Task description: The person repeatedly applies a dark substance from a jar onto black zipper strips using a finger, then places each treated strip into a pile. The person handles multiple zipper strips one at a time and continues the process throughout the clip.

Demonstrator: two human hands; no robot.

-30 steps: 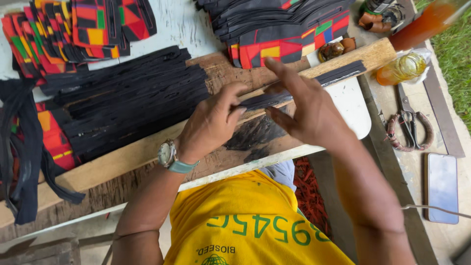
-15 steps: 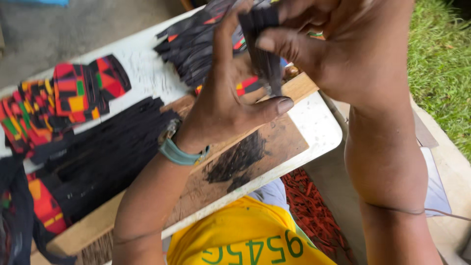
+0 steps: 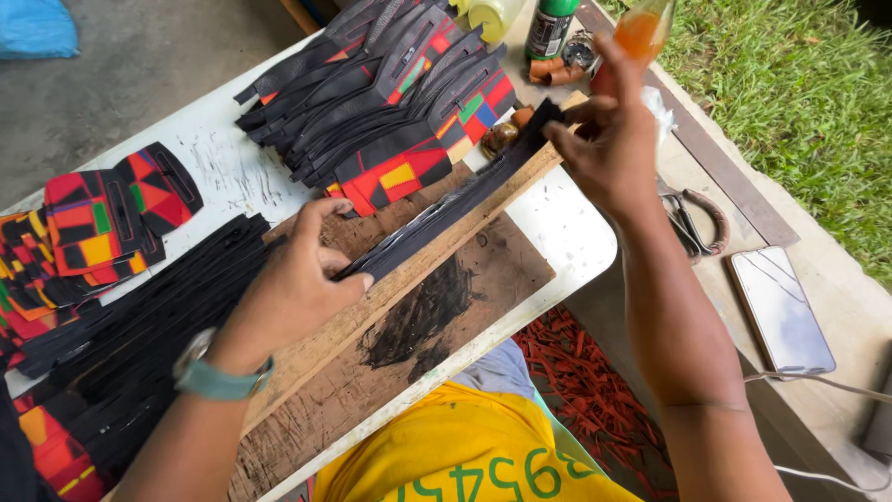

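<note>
Wooden board point(image 3: 390, 307), both hands pinching black strip point(image 3: 446, 218)

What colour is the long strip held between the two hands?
Black; the strip shows best in the head view.

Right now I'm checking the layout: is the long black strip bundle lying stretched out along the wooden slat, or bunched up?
Stretched out. The black strip bundle lies along the wooden slat, left hand and right hand at opposite ends.
</note>
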